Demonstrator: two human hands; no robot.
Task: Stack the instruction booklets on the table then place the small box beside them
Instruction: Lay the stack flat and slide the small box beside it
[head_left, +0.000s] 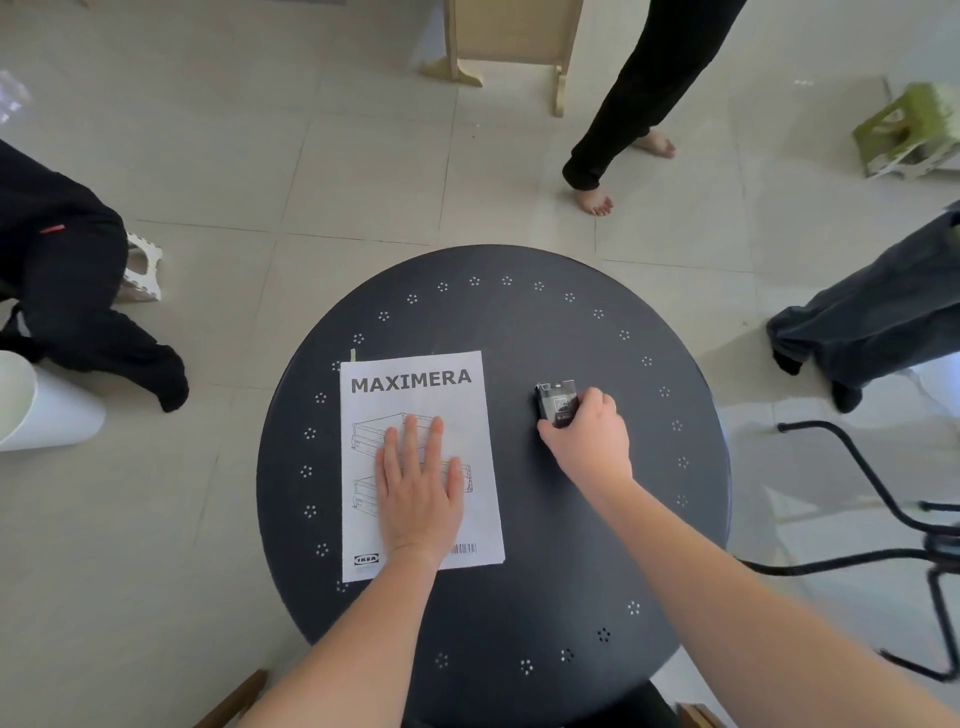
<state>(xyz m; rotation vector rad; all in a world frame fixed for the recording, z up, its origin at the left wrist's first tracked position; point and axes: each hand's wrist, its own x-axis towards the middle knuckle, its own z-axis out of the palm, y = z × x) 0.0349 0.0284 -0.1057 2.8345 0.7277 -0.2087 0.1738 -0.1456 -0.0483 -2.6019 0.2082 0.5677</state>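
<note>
On the left half of the round dark table (519, 545) lies the white booklet (415, 395), headed "MAXIMERA" with an IKEA logo and a barcode along its near edge, and the left hand (418, 488) rests flat on it, fingers spread, gripping nothing. Well to the right of it, the right hand (589, 436) is closed around the small black box (558, 402), which stands on the tabletop; its label is too blurred to read.

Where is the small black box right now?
The small black box sits on the round dark table, right of centre in the head view, gripped by the right hand, clear of the booklet under the left hand.
</note>
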